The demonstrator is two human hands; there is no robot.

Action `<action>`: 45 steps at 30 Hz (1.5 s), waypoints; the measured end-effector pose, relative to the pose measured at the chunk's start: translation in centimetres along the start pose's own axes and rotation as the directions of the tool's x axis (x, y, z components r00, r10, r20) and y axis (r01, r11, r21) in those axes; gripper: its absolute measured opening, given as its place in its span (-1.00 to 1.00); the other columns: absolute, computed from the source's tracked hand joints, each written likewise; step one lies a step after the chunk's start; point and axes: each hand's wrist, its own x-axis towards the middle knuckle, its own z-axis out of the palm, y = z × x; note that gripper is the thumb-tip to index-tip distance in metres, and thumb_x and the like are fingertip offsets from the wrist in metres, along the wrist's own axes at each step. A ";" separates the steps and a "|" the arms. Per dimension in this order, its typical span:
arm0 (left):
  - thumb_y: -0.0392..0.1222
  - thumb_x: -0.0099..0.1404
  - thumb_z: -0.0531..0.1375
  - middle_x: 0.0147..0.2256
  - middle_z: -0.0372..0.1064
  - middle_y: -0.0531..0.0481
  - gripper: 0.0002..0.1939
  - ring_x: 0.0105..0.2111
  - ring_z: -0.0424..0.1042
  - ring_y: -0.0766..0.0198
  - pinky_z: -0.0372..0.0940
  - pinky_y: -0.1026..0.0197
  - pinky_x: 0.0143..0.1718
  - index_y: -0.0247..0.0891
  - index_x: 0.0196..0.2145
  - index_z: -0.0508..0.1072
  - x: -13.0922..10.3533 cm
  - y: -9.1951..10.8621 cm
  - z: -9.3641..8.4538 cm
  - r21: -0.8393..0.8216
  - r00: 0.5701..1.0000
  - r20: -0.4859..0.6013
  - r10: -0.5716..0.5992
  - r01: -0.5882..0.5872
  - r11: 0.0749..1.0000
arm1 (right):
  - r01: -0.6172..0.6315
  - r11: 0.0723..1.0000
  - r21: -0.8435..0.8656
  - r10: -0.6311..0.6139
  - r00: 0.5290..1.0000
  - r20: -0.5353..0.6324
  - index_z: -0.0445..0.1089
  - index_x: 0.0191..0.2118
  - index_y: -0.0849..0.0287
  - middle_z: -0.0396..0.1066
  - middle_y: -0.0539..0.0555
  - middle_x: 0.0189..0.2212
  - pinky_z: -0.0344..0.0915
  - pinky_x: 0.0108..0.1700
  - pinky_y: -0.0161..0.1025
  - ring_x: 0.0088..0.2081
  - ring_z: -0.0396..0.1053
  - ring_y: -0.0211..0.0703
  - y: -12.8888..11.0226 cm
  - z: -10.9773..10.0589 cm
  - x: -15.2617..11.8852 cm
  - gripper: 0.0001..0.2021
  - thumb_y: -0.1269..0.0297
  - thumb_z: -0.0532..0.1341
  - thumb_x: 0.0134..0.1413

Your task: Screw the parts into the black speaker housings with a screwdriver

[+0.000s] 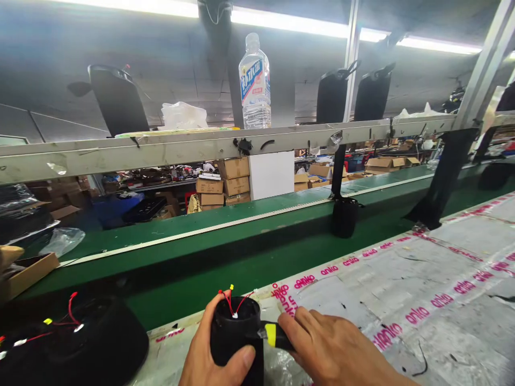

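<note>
My left hand (219, 343) is wrapped round a black cylindrical housing (237, 348), thumb across its front. Out of its open top come thin red wires (232, 305) with small white and yellow connectors. In my right hand (328, 346) is a black-handled tool (277, 336) with a yellow band. Its short metallic end meets the right side of the housing just below the rim; its exact kind cannot be made out. At the lower left sit more black housings (108, 338), with red wires and connectors on top.
A worktop (341, 300) with pink-printed tape runs along the right. Behind it lies a green conveyor belt (193, 268), carrying a black cylinder (345, 217). A metal shelf rail (185, 153) crosses above, with a plastic bottle (255, 80) on it. A cardboard box (30, 276) stands left.
</note>
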 end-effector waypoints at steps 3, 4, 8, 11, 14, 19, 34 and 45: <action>0.17 0.02 0.32 0.24 0.34 -0.32 -0.07 0.27 0.25 -0.24 -0.06 -0.31 0.35 -0.28 0.26 0.20 -0.2 0.2 0.2 0.038 0.999 -0.054 0.001 0.001 0.999 | 0.004 1.000 -0.028 -0.004 1.000 -0.020 0.19 -0.07 0.17 0.38 0.00 -0.45 0.11 -0.61 -0.17 -0.55 0.42 -0.09 0.0 -0.5 0.3 -0.61 0.58 0.05 -0.06; 0.17 0.01 0.32 0.24 0.33 -0.32 -0.07 0.28 0.23 -0.24 -0.07 -0.31 0.35 -0.28 0.26 0.21 -0.2 0.3 0.3 0.046 0.998 -0.067 0.003 0.001 0.999 | 0.009 0.999 -0.036 -0.010 1.000 -0.026 0.19 -0.07 0.17 0.39 0.01 -0.44 0.11 -0.60 -0.17 -0.54 0.42 -0.09 0.0 -0.7 0.3 -0.62 0.58 0.05 -0.06; 0.19 0.02 0.31 0.21 0.37 -0.30 -0.09 0.26 0.27 -0.25 -0.02 -0.32 0.34 -0.26 0.25 0.23 -0.1 0.3 0.4 0.039 0.998 -0.066 0.004 -0.001 0.999 | 0.040 0.993 -0.111 -0.046 0.998 -0.051 0.21 -0.01 0.25 0.41 0.04 -0.43 0.12 -0.59 -0.17 -0.54 0.41 -0.08 0.0 -1.2 0.3 -0.56 0.58 0.06 -0.10; 0.24 0.01 0.33 0.18 0.43 -0.26 -0.10 0.23 0.32 -0.24 0.08 -0.29 0.32 -0.21 0.23 0.25 0.0 0.2 0.3 0.037 0.998 -0.068 0.003 0.000 0.999 | 0.046 0.988 -0.148 -0.052 0.998 -0.039 0.23 -0.02 0.25 0.38 0.02 -0.46 0.08 -0.61 -0.16 -0.56 0.37 -0.09 0.0 -1.6 0.6 -0.56 0.56 0.08 -0.12; 0.26 -0.01 0.34 0.15 0.46 -0.22 -0.09 0.22 0.34 -0.25 0.14 -0.27 0.30 -0.19 0.21 0.27 0.2 0.0 0.3 0.058 0.996 -0.090 0.021 -0.016 0.998 | 0.051 0.988 -0.147 -0.051 0.999 0.001 0.24 -0.05 0.23 0.38 0.01 -0.45 0.07 -0.61 -0.16 -0.56 0.37 -0.10 0.1 -2.0 0.7 -0.57 0.55 0.11 -0.14; 0.24 -0.02 0.35 0.14 0.47 -0.24 -0.10 0.20 0.36 -0.28 0.10 -0.35 0.30 -0.22 0.20 0.28 0.3 0.3 0.5 0.044 0.997 -0.078 0.019 -0.016 0.999 | 0.069 0.978 -0.195 -0.069 0.998 0.006 0.26 -0.01 0.28 0.38 0.02 -0.45 0.06 -0.62 -0.16 -0.56 0.36 -0.09 0.4 -2.3 0.2 -0.52 0.53 0.14 -0.18; 0.24 0.01 0.32 0.18 0.42 -0.23 -0.08 0.24 0.31 -0.23 0.05 -0.24 0.34 -0.21 0.25 0.24 0.7 -0.1 -0.1 0.059 1.000 -0.001 0.000 0.000 0.998 | -0.021 0.993 -0.113 0.012 0.997 -0.081 0.24 0.01 0.29 0.41 0.06 -0.43 0.23 -0.57 -0.18 -0.53 0.42 -0.08 -0.3 -0.8 0.1 -0.54 0.57 0.06 -0.10; 0.14 0.02 0.31 0.17 0.43 -0.24 -0.17 0.23 0.32 -0.25 0.07 -0.27 0.31 -0.23 0.21 0.28 0.5 0.3 0.3 0.080 0.998 -0.053 0.015 -0.011 0.997 | -0.027 0.996 -0.086 0.020 0.996 -0.084 0.21 0.04 0.28 0.41 0.04 -0.43 0.24 -0.58 -0.18 -0.53 0.43 -0.07 -0.6 -0.4 0.3 -0.52 0.57 0.06 -0.10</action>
